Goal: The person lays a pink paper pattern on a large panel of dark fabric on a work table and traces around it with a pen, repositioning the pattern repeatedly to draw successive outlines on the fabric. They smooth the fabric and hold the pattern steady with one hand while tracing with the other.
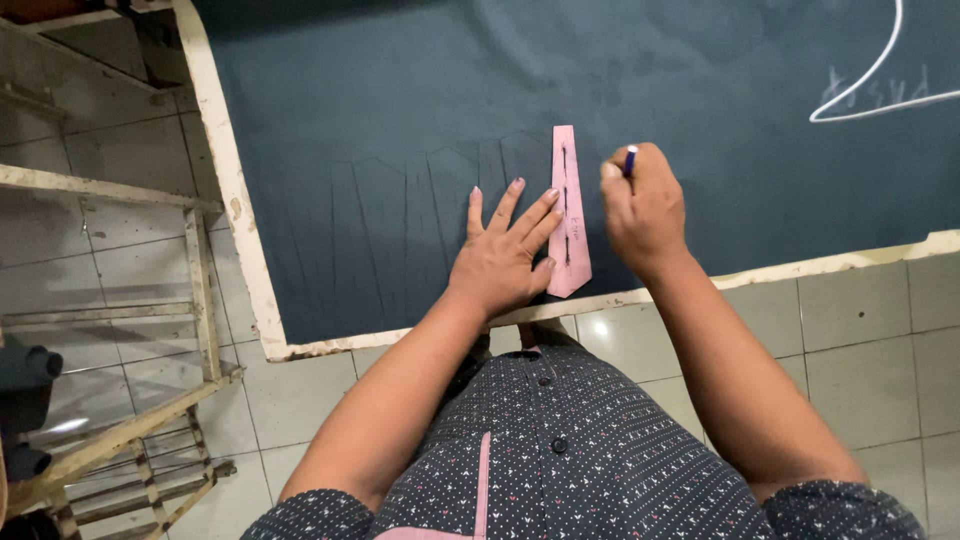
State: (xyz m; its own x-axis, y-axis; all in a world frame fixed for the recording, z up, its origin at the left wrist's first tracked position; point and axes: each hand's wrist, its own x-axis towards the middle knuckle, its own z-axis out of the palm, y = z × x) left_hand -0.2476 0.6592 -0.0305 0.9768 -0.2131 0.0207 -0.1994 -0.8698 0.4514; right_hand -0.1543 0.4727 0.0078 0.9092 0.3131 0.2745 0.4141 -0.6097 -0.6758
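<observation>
Centre frame: left hand (500,262) spread flat, pinning the thin, light pink template (568,215) on dark cloth (400,120); right hand (645,212) pinching a marker (630,160). Template looks slippery, likely best held flat mid-length.

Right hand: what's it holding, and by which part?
The right hand has a small purple marking pencil in its grip; only the top end shows, so the hold point is hidden.
</observation>
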